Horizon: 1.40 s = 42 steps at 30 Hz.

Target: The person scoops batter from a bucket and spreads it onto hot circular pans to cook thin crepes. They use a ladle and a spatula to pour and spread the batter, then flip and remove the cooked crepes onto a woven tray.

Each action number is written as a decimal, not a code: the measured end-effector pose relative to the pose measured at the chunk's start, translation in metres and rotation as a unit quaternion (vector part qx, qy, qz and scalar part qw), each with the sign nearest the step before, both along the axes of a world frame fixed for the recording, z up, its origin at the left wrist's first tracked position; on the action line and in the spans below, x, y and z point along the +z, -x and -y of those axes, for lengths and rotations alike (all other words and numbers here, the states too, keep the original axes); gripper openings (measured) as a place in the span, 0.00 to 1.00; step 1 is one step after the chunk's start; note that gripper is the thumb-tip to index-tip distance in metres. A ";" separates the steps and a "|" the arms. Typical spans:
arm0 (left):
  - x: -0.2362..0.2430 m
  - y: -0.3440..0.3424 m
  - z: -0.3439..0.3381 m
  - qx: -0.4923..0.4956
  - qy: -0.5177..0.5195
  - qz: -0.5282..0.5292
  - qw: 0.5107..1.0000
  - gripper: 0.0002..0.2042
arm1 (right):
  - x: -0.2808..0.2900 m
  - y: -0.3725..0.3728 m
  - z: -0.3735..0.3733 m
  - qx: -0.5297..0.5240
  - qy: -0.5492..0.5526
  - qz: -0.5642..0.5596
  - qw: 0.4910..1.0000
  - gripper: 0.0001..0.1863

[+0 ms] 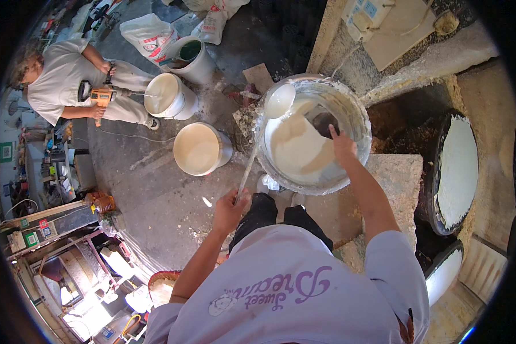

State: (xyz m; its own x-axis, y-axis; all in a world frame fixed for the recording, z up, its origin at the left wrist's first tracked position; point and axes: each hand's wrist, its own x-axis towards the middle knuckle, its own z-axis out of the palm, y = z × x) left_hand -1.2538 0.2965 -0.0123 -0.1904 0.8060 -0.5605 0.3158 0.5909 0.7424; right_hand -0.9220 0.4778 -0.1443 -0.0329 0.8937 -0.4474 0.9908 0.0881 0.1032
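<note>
My left hand [230, 210] grips the long thin handle of a ladle [279, 101]. Its pale, batter-coated bowl rests over the rim of a large round tub [361, 103]. Inside the tub lies creamy white batter [295, 143], with more dried along the wall. Reaching in from the right side, my right hand [344, 147] is closed on a scraper [324, 123], which looks dark near the fingers and pale at its far edge. The scraper is over the batter; whether it touches the surface I cannot tell.
At the left a person [63, 80] holds an orange power drill [102, 97] with its shaft in a white bucket [183, 103]. Another bucket of batter [196, 149] stands nearer me. Two round pans with white contents, one a dark-rimmed pan [457, 172], are at my right.
</note>
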 end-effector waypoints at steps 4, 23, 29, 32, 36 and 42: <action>-0.002 -0.003 -0.001 -0.010 0.003 0.003 1.000 0.10 | 0.010 -0.023 0.043 -0.111 0.063 0.013 0.992 0.31; -0.003 0.002 0.006 0.004 -0.002 0.029 1.000 0.15 | 0.000 0.001 0.025 -0.103 0.093 -0.046 0.989 0.35; -0.010 0.004 0.011 0.006 0.001 0.032 0.999 0.15 | 0.030 -0.046 0.078 -0.103 0.269 -0.108 0.951 0.39; 0.000 0.003 0.010 0.008 0.011 0.017 1.000 0.14 | 0.025 -0.049 0.089 -0.355 0.330 -0.359 0.798 0.33; 0.006 0.005 0.012 0.014 0.011 0.026 0.999 0.14 | -0.014 -0.021 0.072 -0.614 0.131 -0.545 0.556 0.16; 0.000 0.009 0.020 0.017 0.005 0.024 1.000 0.15 | -0.055 0.058 -0.001 -0.542 0.077 -0.582 0.602 0.17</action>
State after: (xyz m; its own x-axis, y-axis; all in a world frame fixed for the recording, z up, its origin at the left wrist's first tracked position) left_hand -1.2629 0.2766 -0.0127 -0.1910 0.7934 -0.5780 0.2593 0.6087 0.7498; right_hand -0.9802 0.4788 -0.1989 0.1600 0.6231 -0.7656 -0.1304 -0.7554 -0.6421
